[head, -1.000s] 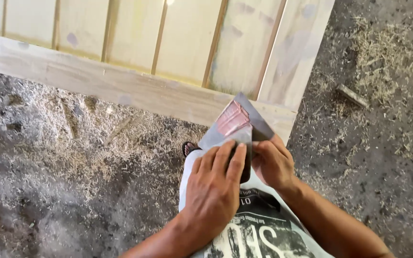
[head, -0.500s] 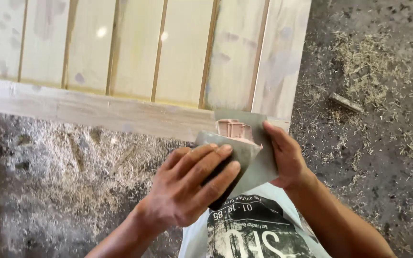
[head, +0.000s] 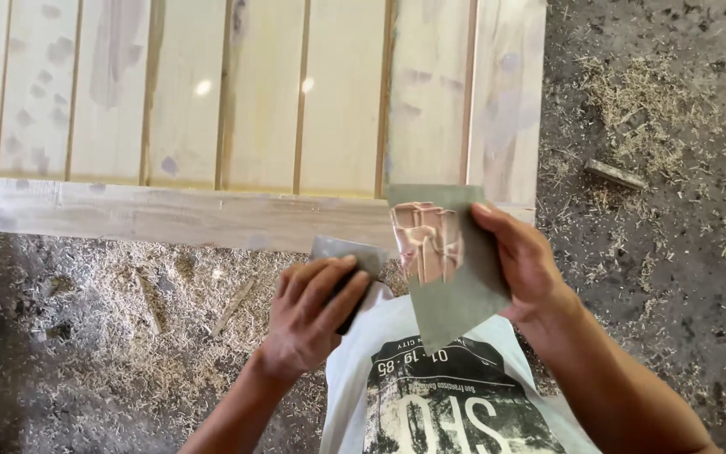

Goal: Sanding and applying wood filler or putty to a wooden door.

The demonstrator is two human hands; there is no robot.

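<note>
Gripping is shared between both hands. From my remote position I read the right hand at centre right of the frame as closed on a grey-green sheet of sandpaper: the thumb lies across the sheet's upper right corner and the fingers are hidden behind it. The sheet is held up in front of the chest, tilted, with its lower point hanging toward the bottom centre. A worn pinkish-brown patch marks its upper left area.

The left hand, just left of centre, is curled shut on a second grey sheet, pressing it around a dark block whose edge shows under the fingers. I cannot tell what the block is made of. The two sheets sit just beside each other; whether they touch, I cannot tell.

Below the hands, at bottom centre, I see a white shirt with a dark print.

Above and behind the hands, a pale wooden panel of vertical boards fills the upper left and upper centre of the frame, closed along its lower edge by a horizontal rail. The ground around it is dark and covered with wood shavings, thickest at lower left. A small wood offcut lies at upper right.
</note>
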